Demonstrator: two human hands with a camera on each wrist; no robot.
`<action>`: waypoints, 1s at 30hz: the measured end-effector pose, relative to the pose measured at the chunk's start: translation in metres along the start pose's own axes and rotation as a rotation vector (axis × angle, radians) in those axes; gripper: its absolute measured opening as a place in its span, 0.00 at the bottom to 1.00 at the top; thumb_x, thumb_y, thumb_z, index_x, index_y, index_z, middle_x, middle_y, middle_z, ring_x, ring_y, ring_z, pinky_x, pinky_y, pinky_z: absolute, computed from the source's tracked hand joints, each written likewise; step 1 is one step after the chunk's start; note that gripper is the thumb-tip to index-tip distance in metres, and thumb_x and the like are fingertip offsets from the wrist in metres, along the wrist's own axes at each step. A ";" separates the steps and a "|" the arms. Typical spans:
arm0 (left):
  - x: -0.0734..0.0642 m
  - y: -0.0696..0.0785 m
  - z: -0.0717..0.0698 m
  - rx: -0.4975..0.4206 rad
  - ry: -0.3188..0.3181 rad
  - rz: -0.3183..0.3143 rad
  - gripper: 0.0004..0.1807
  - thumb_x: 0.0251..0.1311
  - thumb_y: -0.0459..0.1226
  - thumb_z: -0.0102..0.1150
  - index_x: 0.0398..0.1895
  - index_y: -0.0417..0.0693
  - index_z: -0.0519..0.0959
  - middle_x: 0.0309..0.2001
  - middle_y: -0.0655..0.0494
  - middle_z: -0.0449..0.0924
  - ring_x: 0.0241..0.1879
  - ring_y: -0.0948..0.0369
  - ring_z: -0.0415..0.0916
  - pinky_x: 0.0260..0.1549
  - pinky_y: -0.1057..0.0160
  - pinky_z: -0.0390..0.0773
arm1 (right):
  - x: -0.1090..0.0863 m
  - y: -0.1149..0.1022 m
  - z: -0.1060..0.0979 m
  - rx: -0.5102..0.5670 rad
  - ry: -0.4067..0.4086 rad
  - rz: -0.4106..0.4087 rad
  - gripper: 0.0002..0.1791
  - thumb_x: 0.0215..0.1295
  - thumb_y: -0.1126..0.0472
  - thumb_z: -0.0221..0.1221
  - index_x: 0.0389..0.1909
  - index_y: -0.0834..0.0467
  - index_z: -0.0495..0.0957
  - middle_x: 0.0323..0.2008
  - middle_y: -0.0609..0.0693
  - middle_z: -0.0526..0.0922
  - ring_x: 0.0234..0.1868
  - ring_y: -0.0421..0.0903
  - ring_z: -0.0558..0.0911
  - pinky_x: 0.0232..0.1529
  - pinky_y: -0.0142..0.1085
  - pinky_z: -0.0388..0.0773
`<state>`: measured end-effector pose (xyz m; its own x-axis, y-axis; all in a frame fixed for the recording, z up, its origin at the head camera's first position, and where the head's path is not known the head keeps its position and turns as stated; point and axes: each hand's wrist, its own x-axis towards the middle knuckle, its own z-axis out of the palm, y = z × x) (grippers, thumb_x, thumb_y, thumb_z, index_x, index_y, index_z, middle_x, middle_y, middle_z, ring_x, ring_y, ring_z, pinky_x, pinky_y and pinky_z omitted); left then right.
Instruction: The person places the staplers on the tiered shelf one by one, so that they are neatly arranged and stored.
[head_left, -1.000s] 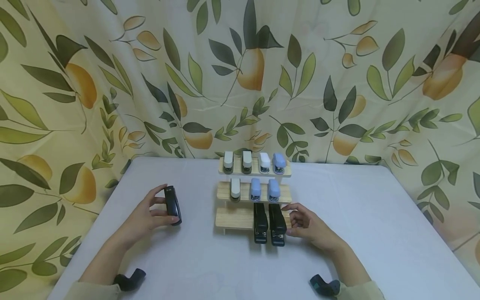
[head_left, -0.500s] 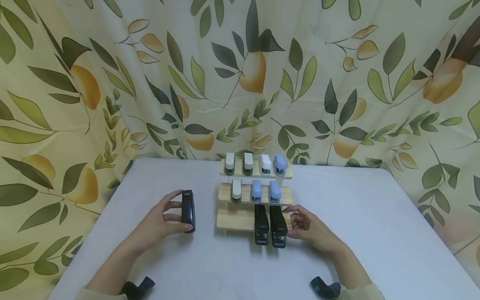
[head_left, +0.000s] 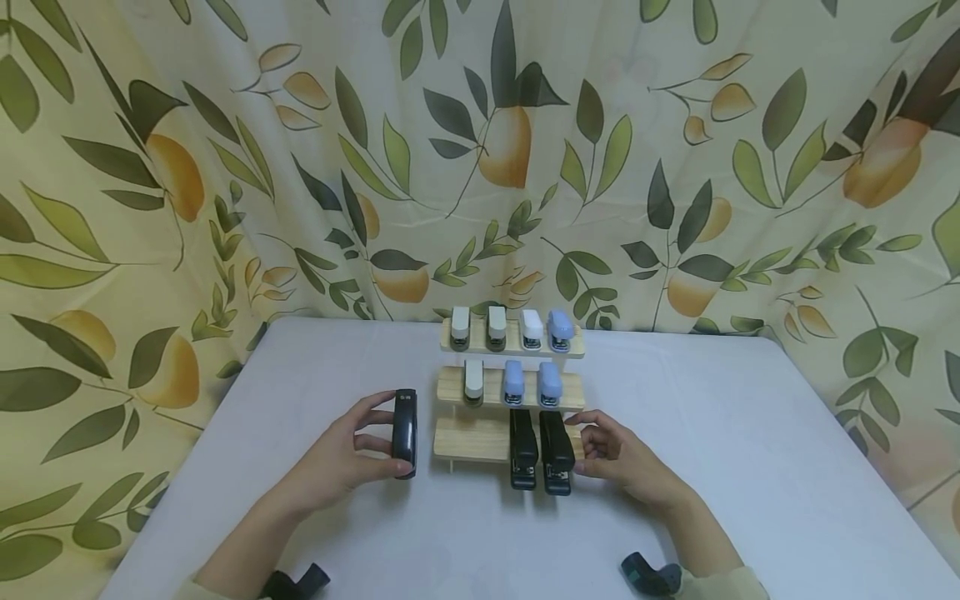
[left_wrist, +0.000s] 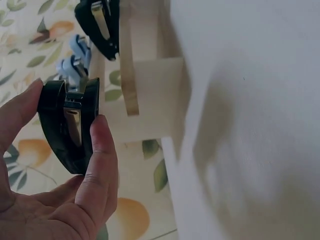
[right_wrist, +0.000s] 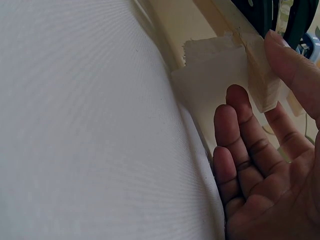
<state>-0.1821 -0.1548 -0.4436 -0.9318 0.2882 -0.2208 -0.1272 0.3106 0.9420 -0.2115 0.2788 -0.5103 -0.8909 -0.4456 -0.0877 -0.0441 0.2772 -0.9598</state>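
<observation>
White table (head_left: 750, 433), left hand (head_left: 341, 454) gripping black stapler (head_left: 404, 421)

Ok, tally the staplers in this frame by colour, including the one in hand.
Black staplers: 3, two on the rack's bottom shelf, one held in the left hand
Grey-white staplers: 4
Blue staplers: 3
Total: 10

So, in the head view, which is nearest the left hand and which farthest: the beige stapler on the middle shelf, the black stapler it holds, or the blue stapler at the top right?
1. Black stapler, gripped in the left hand.
2. Beige stapler, middle shelf, left end.
3. Blue stapler, top shelf, far right.
</observation>
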 end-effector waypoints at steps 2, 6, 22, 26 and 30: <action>0.000 0.001 0.003 0.003 -0.007 0.006 0.57 0.48 0.41 0.83 0.80 0.62 0.57 0.72 0.44 0.68 0.53 0.55 0.82 0.48 0.56 0.85 | 0.000 0.000 0.000 0.000 0.000 -0.002 0.36 0.63 0.65 0.70 0.69 0.59 0.65 0.40 0.50 0.76 0.41 0.42 0.77 0.42 0.33 0.77; -0.001 0.003 0.009 0.010 -0.017 0.018 0.56 0.48 0.40 0.83 0.80 0.62 0.58 0.71 0.44 0.69 0.53 0.55 0.83 0.47 0.56 0.85 | 0.000 0.001 0.000 0.000 -0.001 -0.007 0.36 0.63 0.65 0.69 0.69 0.60 0.65 0.40 0.50 0.76 0.41 0.42 0.77 0.42 0.33 0.77; -0.002 0.010 0.026 0.014 -0.037 0.042 0.56 0.48 0.39 0.83 0.80 0.60 0.59 0.71 0.46 0.69 0.52 0.55 0.84 0.46 0.56 0.84 | -0.001 0.001 0.000 -0.010 0.005 -0.001 0.36 0.62 0.65 0.70 0.69 0.59 0.66 0.40 0.50 0.77 0.41 0.42 0.77 0.42 0.32 0.77; -0.001 0.011 0.029 0.017 -0.046 0.047 0.56 0.48 0.39 0.82 0.80 0.59 0.59 0.72 0.46 0.68 0.51 0.56 0.85 0.45 0.57 0.84 | 0.000 0.001 0.000 -0.009 0.001 -0.011 0.36 0.62 0.65 0.70 0.69 0.60 0.66 0.40 0.50 0.76 0.40 0.41 0.77 0.41 0.32 0.77; -0.001 0.012 0.032 0.010 -0.071 0.053 0.55 0.50 0.38 0.81 0.80 0.58 0.59 0.72 0.46 0.66 0.51 0.56 0.85 0.45 0.58 0.84 | 0.000 0.002 0.000 -0.008 -0.003 -0.024 0.35 0.62 0.66 0.69 0.69 0.60 0.66 0.39 0.50 0.77 0.40 0.41 0.77 0.41 0.32 0.78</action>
<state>-0.1722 -0.1225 -0.4406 -0.9107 0.3676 -0.1887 -0.0751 0.3019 0.9504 -0.2116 0.2797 -0.5117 -0.8882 -0.4546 -0.0658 -0.0688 0.2733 -0.9595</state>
